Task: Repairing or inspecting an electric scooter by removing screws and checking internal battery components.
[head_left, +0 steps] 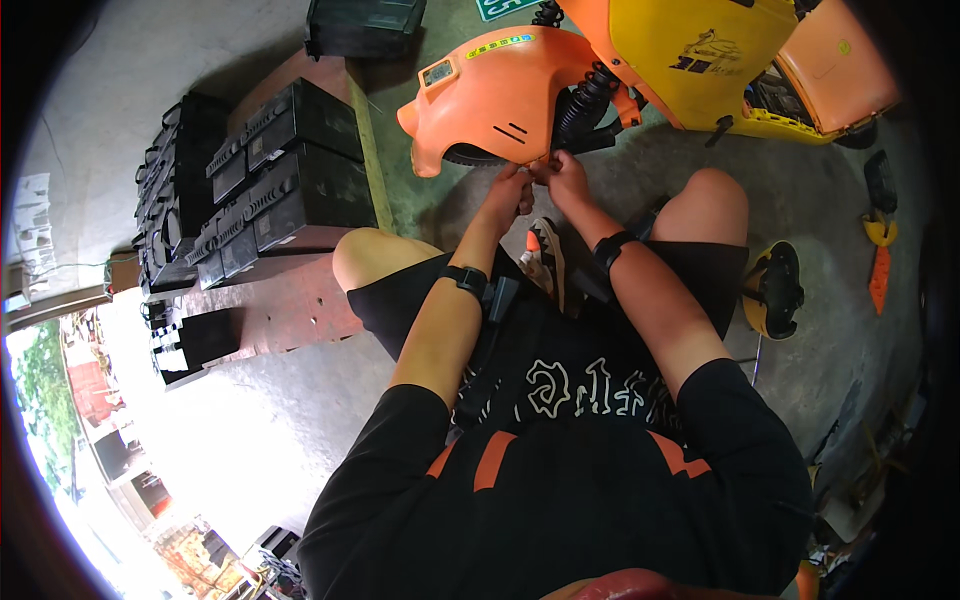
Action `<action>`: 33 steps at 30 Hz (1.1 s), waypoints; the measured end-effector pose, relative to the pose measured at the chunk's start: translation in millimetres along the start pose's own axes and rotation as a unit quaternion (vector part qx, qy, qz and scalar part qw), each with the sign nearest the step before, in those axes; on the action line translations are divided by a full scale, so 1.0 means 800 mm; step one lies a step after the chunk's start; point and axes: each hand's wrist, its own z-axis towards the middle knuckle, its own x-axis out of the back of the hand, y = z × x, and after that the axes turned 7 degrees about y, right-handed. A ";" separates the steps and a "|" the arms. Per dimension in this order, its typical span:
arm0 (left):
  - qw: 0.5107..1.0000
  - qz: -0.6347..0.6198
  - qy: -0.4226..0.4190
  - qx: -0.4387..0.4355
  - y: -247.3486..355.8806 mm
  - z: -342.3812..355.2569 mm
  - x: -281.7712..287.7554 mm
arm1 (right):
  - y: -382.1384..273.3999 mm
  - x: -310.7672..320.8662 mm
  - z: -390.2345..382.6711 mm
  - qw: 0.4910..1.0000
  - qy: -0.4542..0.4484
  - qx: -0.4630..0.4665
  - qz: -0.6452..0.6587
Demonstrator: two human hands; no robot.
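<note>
An orange front fender (490,95) of a yellow-and-orange scooter (690,60) is in front of me, over a black tyre (470,155). At the fender's lower edge my left hand (512,190) is closed, fingers curled and thumb toward the edge. Close beside it my right hand (564,180) pinches at the same edge, fingertips nearly meeting the left ones. Whatever lies between the fingers is too small to make out. A black coil-spring shock absorber (585,105) rises just beyond my right hand.
Black battery-like cases (310,190) with handles stand on a reddish board (300,300) at the left. Another dark case (365,25) is at the far side. On the floor to the right are a yellow-and-black shell-like part (775,290) and an orange piece (879,280).
</note>
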 end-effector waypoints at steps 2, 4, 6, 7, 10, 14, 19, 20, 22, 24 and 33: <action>1.000 0.004 -0.004 0.004 -0.002 -0.001 0.002 | -0.001 0.000 -0.001 1.000 -0.005 -0.001 0.013; 1.000 -0.013 -0.009 -0.005 -0.002 -0.002 0.000 | -0.003 0.003 -0.001 0.999 -0.012 0.034 -0.034; 1.000 -0.018 -0.011 -0.001 -0.002 -0.002 -0.002 | -0.004 0.006 -0.003 0.999 -0.009 0.028 -0.043; 1.000 -0.024 -0.013 0.002 -0.002 -0.001 -0.003 | -0.004 0.007 -0.003 0.998 -0.008 0.023 -0.053; 0.999 -0.052 -0.007 0.011 -0.002 0.004 0.001 | -0.011 -0.001 -0.011 0.999 0.026 0.001 -0.025; 1.000 -0.020 0.004 0.014 -0.003 0.008 0.004 | -0.022 0.000 -0.027 0.989 0.057 -0.036 -0.128; 1.000 0.016 0.025 0.008 -0.001 0.010 0.004 | -0.027 -0.006 -0.027 0.981 0.042 -0.080 -0.173; 1.000 0.016 0.026 0.008 -0.001 0.010 0.005 | -0.028 -0.007 -0.026 0.981 0.042 -0.080 -0.173; 0.998 0.051 0.033 -0.010 -0.002 0.010 0.003 | -0.025 -0.005 -0.022 0.961 0.041 -0.002 -0.272; 0.998 0.056 0.031 -0.013 -0.002 0.010 0.002 | -0.019 -0.007 -0.023 0.953 0.057 0.022 -0.297; 0.997 0.064 0.034 -0.019 -0.001 0.007 0.005 | -0.028 -0.015 -0.033 0.923 0.093 0.081 -0.365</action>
